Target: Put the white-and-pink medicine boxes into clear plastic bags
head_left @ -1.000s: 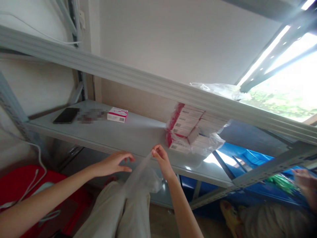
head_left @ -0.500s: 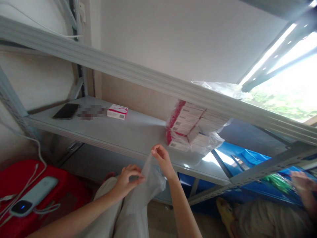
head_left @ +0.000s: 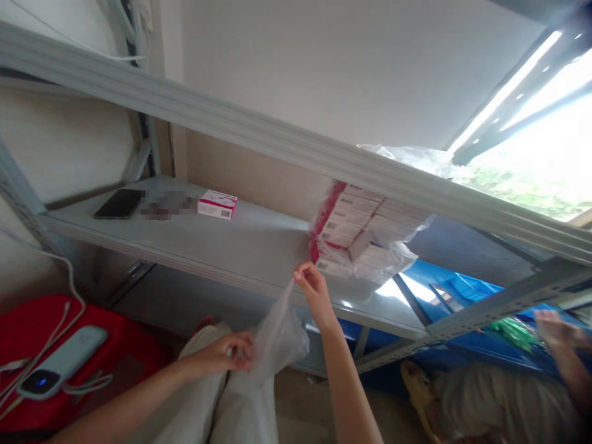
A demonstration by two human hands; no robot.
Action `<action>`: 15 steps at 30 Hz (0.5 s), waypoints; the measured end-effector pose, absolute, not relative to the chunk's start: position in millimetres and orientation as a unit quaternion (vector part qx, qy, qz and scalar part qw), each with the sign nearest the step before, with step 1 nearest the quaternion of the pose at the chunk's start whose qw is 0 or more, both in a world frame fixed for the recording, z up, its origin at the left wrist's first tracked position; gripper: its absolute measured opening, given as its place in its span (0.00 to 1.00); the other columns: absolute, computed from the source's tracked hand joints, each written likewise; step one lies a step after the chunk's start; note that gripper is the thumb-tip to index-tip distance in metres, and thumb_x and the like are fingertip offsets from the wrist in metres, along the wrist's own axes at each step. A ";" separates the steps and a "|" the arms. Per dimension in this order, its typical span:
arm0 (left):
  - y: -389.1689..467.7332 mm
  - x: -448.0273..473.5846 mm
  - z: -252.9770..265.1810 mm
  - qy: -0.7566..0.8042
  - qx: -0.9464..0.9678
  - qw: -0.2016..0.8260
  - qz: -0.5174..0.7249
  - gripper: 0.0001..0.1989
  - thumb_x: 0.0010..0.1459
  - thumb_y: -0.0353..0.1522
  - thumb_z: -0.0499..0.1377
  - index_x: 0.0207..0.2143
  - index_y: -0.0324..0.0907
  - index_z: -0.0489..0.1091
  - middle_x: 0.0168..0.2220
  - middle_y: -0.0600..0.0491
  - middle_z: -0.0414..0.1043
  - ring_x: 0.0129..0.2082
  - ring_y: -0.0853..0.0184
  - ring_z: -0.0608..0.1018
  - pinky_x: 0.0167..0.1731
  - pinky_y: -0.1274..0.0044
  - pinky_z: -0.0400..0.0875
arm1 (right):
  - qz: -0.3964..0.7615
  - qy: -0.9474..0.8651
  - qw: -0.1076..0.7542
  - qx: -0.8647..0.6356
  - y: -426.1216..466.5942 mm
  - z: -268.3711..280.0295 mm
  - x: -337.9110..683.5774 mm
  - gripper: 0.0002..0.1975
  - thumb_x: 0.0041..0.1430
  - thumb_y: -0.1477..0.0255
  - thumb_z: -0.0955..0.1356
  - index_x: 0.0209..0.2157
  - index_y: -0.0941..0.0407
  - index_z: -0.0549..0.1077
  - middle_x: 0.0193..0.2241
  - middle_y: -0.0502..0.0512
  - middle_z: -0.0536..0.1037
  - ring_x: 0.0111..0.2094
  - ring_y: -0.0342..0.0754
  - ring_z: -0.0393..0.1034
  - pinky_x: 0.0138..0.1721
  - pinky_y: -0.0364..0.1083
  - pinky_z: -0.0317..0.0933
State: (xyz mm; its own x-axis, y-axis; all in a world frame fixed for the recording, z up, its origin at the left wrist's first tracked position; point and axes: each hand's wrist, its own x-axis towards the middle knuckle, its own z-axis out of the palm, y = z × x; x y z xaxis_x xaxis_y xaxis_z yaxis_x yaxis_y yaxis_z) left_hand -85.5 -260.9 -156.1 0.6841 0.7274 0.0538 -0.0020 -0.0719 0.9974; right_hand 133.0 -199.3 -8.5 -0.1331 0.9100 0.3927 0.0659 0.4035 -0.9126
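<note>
A clear plastic bag (head_left: 282,339) hangs stretched between my two hands above my lap. My right hand (head_left: 313,285) pinches its upper corner, just in front of the shelf edge. Lower down, the curled fingers of my left hand (head_left: 235,353) grip the bag's left side. The bag looks flat and nothing shows inside it. Beyond my right hand, a plastic-wrapped stack of white and pink boxes (head_left: 351,216) sits on the grey shelf (head_left: 240,237). A single white and pink box (head_left: 217,205) lies farther left on that shelf.
A dark phone (head_left: 119,204) and a blurred-out item lie at the shelf's left. Metal beams (head_left: 259,132) cross above. A power bank (head_left: 65,364) with cables rests on a red surface (head_left: 124,336). At right, another person's hand (head_left: 559,330) is near green plastic (head_left: 515,333).
My left hand has slid down and left along the bag, its fingers curling more. My right hand has moved slightly right and up with the bag's corner, stretching it.
</note>
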 end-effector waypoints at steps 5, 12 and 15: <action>-253.4 -116.7 -158.7 0.295 0.697 0.617 0.214 0.20 0.50 0.50 0.64 0.29 0.42 0.73 0.38 0.54 0.71 0.39 0.65 0.72 0.42 0.75 0.64 | 0.360 -0.612 0.593 -0.379 -198.0 -6.0 153.6 0.14 0.53 0.60 0.71 0.26 0.55 0.66 0.23 0.46 0.63 0.26 0.42 0.55 0.29 0.41 0.51; -230.4 -162.2 -126.7 0.381 0.665 0.558 0.319 0.23 0.52 0.52 0.59 0.29 0.40 0.69 0.31 0.52 0.71 0.36 0.64 0.73 0.38 0.74 0.66 | 0.362 -0.583 0.623 -0.376 -199.6 -1.6 174.2 0.14 0.53 0.62 0.72 0.26 0.55 0.66 0.23 0.46 0.63 0.26 0.41 0.55 0.30 0.41 0.51; -224.1 -178.8 -89.7 0.449 0.641 0.492 0.381 0.21 0.52 0.51 0.60 0.31 0.41 0.70 0.30 0.52 0.71 0.34 0.63 0.73 0.37 0.75 0.68 | 0.371 -0.574 0.625 -0.377 -198.5 -0.1 178.0 0.14 0.52 0.61 0.72 0.26 0.55 0.67 0.24 0.46 0.64 0.27 0.41 0.57 0.31 0.40 0.53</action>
State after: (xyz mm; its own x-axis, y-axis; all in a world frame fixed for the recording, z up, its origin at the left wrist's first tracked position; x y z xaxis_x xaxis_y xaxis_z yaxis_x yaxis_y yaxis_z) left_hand -178.8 -224.1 -89.7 0.3060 0.9509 0.0457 0.2015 -0.1116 0.9731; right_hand 178.0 -198.5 -0.1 0.0659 0.8966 0.4379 -0.0319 0.4405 -0.8972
